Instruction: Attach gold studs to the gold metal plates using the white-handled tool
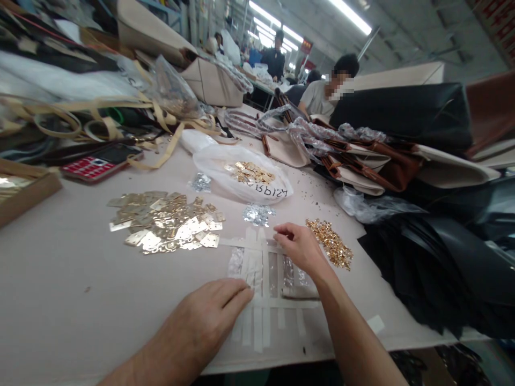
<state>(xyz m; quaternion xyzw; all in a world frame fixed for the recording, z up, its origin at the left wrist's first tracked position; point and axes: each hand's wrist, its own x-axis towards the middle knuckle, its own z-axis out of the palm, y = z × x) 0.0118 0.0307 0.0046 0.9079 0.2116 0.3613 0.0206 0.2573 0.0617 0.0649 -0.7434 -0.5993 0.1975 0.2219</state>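
My left hand (219, 305) rests low over the table, thumb and fingers pressed together at the taped patch; whatever they may hold is hidden. Its fingertips are beside small clear plastic bags (236, 261). My right hand (300, 245) hovers above the patch with curled fingers, and anything in them is too small to make out. Strips of pale tape (259, 316) cross the table under both hands. Just beyond the right fingertips lies a heap of small silver pieces (258, 214). Small gold fittings (330, 241) are heaped to the right of that hand.
Flat gold plates (169, 222) are piled at the left. A white bag (205, 161) holds more gold pieces, with a smaller silver heap (201, 182) beside it. Brown and cream handbags (370, 161) and black sheets (426, 268) crowd the right. A person (322, 96) is at the back.
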